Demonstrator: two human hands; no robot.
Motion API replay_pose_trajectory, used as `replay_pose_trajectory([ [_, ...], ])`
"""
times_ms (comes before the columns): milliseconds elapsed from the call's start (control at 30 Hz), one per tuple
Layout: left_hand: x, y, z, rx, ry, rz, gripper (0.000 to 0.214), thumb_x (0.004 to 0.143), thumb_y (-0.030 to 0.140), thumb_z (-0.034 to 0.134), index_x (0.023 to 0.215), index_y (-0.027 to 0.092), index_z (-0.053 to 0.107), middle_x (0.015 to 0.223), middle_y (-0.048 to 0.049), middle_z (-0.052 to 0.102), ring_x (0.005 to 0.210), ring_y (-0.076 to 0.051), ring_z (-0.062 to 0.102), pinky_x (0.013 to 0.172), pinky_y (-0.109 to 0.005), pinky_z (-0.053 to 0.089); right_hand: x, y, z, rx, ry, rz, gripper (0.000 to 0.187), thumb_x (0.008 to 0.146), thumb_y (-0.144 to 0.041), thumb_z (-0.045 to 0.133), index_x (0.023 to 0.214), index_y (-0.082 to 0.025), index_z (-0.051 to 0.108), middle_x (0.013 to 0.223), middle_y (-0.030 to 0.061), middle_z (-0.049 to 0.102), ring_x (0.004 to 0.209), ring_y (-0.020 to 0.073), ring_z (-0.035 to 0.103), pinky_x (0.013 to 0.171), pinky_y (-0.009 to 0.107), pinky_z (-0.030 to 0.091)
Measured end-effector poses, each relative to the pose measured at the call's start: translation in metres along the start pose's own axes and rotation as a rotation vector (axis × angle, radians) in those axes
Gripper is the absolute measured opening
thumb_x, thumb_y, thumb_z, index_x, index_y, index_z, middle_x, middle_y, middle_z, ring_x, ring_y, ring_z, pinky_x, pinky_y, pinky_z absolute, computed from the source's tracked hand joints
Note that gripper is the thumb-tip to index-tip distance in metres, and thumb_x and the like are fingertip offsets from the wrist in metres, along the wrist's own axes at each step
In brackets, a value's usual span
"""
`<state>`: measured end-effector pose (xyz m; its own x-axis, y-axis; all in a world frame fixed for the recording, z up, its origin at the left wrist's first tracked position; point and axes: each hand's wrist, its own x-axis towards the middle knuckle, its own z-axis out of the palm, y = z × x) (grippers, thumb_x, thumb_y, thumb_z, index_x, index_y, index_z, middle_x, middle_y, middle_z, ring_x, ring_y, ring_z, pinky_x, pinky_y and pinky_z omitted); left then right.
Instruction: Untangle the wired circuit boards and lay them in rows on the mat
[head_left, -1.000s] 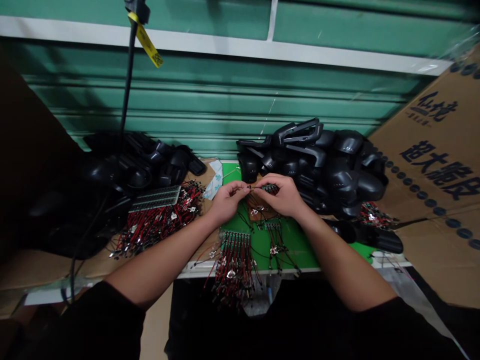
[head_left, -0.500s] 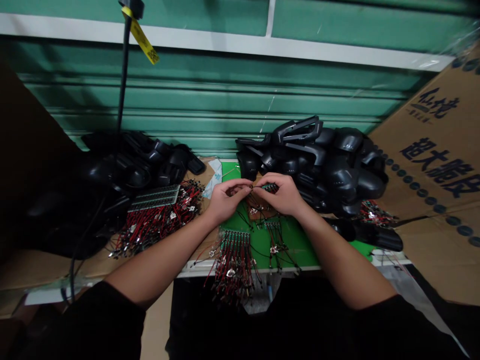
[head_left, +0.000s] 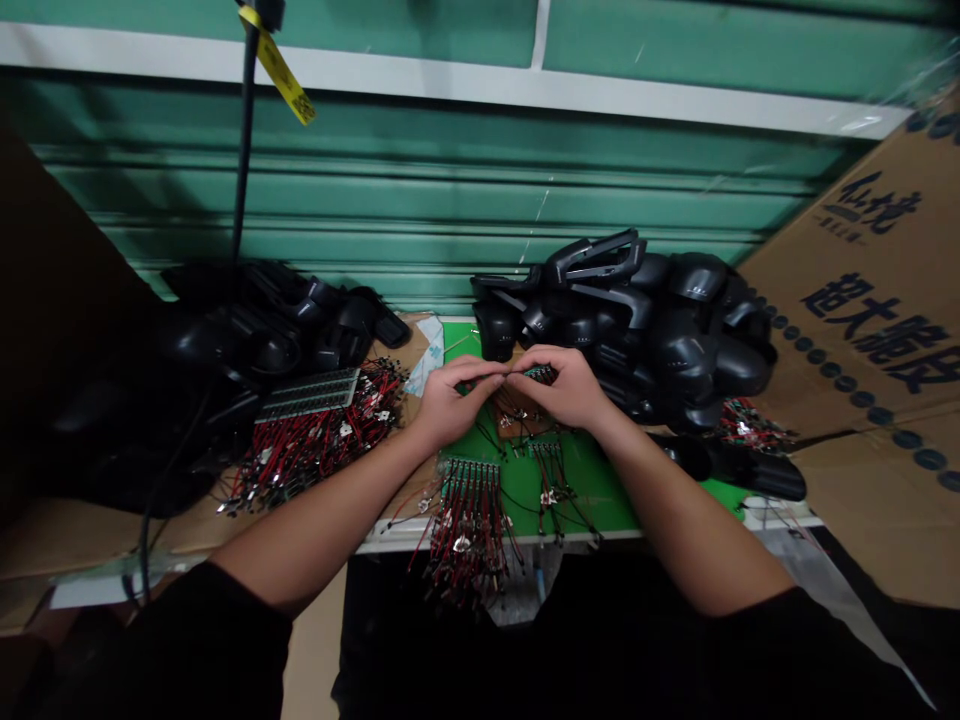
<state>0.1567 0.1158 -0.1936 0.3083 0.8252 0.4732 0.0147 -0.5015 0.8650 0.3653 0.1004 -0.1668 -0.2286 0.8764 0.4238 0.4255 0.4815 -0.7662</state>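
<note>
Head view: the left hand (head_left: 454,405) and the right hand (head_left: 564,390) are held together above the middle of the surface (head_left: 495,541), their fingertips meeting, with the forearms converging from the lower corners of the view. A small dark connector strip (head_left: 540,375) is seen just beyond the right hand's fingertips, so the right hand is the nearer of the two. Its long axis runs roughly across the view, tilted slightly, and it lies almost in line with the meeting fingertips. Whether it is pinched by either hand cannot be told, as the fingers hide part of it. Beneath the hands, a brown pad (head_left: 514,420) is laid on a green mat (head_left: 592,480), with thin loose wires spread across both. Nearer the front edge, a comb-like row of red and black wires (head_left: 469,525) is laid out. To the left, a larger batch of red and black wires (head_left: 315,445) is spread beneath a grey slotted strip (head_left: 307,395). Black moulded plastic parts (head_left: 637,330) are heaped behind the hands on the right, and a second heap of black parts (head_left: 262,340) is piled on the left, before a green roller shutter (head_left: 450,200)
</note>
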Motion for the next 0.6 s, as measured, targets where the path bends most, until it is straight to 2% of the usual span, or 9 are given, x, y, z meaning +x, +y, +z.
replay_pose_trajectory([
  [100,-0.0001,0.0,0.0015,-0.022,0.029,-0.086,0.021,0.091,0.034,0.076,0.104,0.019,0.083,0.1,-0.0084,0.078,0.086,-0.017,0.065,0.078,-0.032,0.049,-0.0001,-0.0014,0.0005,-0.001,-0.002,-0.002,0.017,0.089,-0.035,0.076,0.09,-0.018,0.078,0.09,0.0055,0.075,0.083,0.0169,0.068,0.081,0.032,0.052],
  [233,0.0003,-0.0034,0.0045,-0.236,0.069,-0.277,0.032,0.082,0.04,0.084,0.104,0.016,0.082,0.1,-0.0085,0.079,0.083,-0.016,0.065,0.08,-0.032,0.051,-0.0004,-0.0023,0.0019,-0.001,0.015,-0.004,0.017,0.088,-0.035,0.078,0.092,-0.018,0.08,0.092,0.0058,0.076,0.083,0.0167,0.069,0.081,0.031,0.053],
  [333,0.0019,-0.0037,0.0045,-0.33,0.103,-0.374,0.034,0.077,0.04,0.088,0.1,0.016,0.083,0.097,-0.0071,0.079,0.073,-0.013,0.061,0.074,-0.03,0.05,-0.0007,-0.0022,0.0037,0.006,0.054,0.052,0.017,0.085,-0.035,0.081,0.088,-0.018,0.081,0.09,0.0053,0.077,0.08,0.0165,0.071,0.079,0.03,0.054],
  [433,0.0035,-0.0036,0.003,-0.388,0.133,-0.431,0.032,0.075,0.039,0.089,0.097,0.017,0.084,0.097,-0.0067,0.079,0.069,-0.011,0.058,0.071,-0.029,0.048,-0.0005,-0.0028,0.0055,0.044,0.08,0.128,0.017,0.082,-0.035,0.083,0.083,-0.018,0.082,0.085,0.0048,0.077,0.075,0.0169,0.071,0.076,0.03,0.056],
  [600,0.0044,-0.0076,0.0015,-0.439,0.137,-0.459,0.03,0.076,0.038,0.088,0.098,0.018,0.084,0.099,-0.0074,0.079,0.069,-0.011,0.058,0.071,-0.029,0.046,0.0005,-0.0061,0.006,0.115,0.074,0.155,0.015,0.081,-0.033,0.083,0.082,-0.018,0.082,0.084,0.0046,0.078,0.075,0.017,0.072,0.075,0.03,0.058],
])
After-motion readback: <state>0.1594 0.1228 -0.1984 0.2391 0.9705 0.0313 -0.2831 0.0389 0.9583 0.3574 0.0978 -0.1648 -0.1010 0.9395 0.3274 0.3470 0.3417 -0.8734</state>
